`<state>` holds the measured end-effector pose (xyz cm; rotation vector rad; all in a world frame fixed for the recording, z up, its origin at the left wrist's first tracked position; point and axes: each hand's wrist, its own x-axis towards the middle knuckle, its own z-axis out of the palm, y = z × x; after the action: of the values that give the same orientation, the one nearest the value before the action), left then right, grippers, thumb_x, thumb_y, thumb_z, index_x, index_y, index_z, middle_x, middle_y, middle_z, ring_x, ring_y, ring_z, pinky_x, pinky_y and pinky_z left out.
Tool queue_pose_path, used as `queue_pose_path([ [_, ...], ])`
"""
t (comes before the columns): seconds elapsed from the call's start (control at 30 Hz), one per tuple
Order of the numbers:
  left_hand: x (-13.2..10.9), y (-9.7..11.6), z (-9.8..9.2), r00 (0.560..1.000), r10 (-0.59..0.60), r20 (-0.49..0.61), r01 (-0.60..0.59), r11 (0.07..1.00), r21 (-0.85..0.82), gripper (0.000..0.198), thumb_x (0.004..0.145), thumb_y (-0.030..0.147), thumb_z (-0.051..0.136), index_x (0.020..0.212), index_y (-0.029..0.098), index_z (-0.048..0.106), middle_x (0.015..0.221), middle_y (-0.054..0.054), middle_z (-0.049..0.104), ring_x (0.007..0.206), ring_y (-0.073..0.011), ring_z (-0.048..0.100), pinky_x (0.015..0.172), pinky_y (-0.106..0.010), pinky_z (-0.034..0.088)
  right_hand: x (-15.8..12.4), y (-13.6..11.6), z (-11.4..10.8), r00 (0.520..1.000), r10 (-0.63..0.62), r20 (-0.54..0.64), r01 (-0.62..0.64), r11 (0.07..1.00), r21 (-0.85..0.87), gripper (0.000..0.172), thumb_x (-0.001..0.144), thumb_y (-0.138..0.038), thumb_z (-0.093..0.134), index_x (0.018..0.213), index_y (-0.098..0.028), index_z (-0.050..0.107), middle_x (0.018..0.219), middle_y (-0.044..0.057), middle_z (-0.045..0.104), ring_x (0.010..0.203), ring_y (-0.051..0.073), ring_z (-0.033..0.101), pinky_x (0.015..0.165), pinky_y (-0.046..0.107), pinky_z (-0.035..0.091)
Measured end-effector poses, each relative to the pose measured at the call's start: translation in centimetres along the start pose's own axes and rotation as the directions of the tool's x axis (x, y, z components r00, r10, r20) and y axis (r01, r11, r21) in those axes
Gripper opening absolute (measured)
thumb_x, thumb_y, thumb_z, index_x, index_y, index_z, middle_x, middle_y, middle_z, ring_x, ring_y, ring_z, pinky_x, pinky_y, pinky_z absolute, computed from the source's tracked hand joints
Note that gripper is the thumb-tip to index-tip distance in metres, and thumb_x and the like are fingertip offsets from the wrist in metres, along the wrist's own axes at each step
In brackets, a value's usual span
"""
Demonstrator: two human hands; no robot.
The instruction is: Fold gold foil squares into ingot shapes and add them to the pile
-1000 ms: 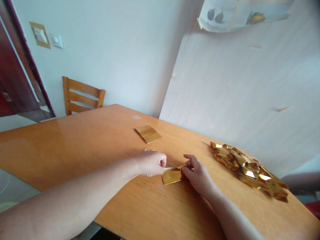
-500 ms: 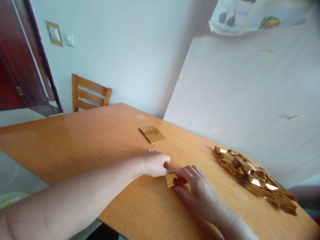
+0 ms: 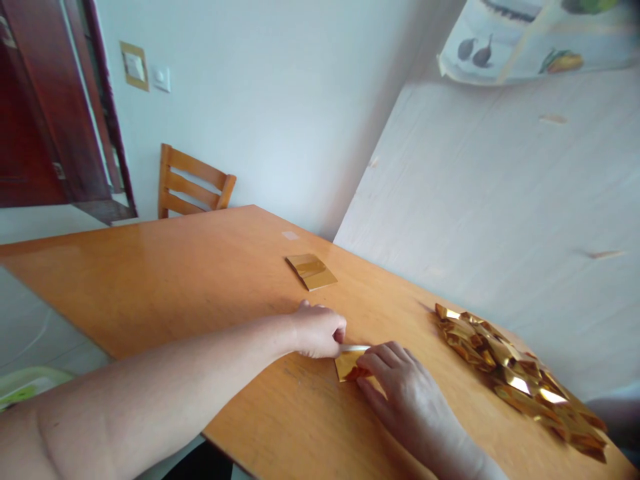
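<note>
A small piece of gold foil paper (image 3: 345,368) lies on the wooden table (image 3: 200,287) between my hands, with a white strip showing along its far edge. My left hand (image 3: 321,332) is closed at the left end of that edge, fingers curled in a pinch. From the right, my right hand (image 3: 400,377) curves over the same paper, its fingers and thumb bent around the right part and hiding it. Beyond my left hand rests a flat stack of gold paper squares (image 3: 311,272).
Several folded shiny gold paper shapes (image 3: 520,380) lie heaped on the table's right side by the wall. A wooden chair (image 3: 195,180) stands at the far end. A small pale patch (image 3: 290,235) sits near the far corner. Part of a light green container (image 3: 35,383) shows below the left edge.
The view has swung slightly left, so everything sits a little further right. More of the white strip shows at the paper's far edge. Both hands stay on the paper.
</note>
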<state>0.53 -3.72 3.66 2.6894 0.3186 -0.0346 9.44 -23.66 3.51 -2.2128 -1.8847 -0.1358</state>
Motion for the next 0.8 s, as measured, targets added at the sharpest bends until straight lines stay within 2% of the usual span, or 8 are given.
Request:
queue_pose_path([
  [0.27,-0.3,0.2,-0.4,1.0,-0.002,0.004,0.002,1.0,-0.013,0.017,0.074,0.041,0.068,0.086,0.03,0.073,0.094,0.0,0.076,0.096,-0.0256,0.066,0.092,-0.042,0.041,0.2,-0.3,0.4,0.999,-0.045,0.001,0.045,0.996,-0.081,0.017,0.091,-0.011,0.056,0.097,-0.025,0.064,0.095,0.004,0.067,0.089,0.024,0.058,0.078,0.037,0.045],
  [0.5,-0.2,0.2,-0.2,1.0,0.001,0.011,-0.001,1.0,-0.012,0.013,0.075,0.038,0.069,0.085,0.03,0.072,0.094,0.0,0.076,0.095,-0.0255,0.066,0.097,-0.046,0.039,0.4,-1.2,1.5,0.997,-0.072,-0.018,0.069,0.991,-0.115,0.021,0.092,-0.011,0.052,0.104,-0.024,0.064,0.099,0.007,0.066,0.093,0.025,0.058,0.082,0.04,0.045],
  [0.8,-0.2,0.2,-0.2,1.0,0.01,0.003,-0.01,0.999,-0.032,0.011,0.072,0.03,0.068,0.082,0.03,0.073,0.093,0.0,0.075,0.095,-0.0264,0.066,0.095,-0.048,0.039,0.6,-1.4,2.0,0.999,-0.039,-0.018,0.038,0.997,-0.072,0.019,0.098,-0.022,0.048,0.09,-0.023,0.065,0.089,0.006,0.063,0.084,0.023,0.058,0.075,0.037,0.045],
])
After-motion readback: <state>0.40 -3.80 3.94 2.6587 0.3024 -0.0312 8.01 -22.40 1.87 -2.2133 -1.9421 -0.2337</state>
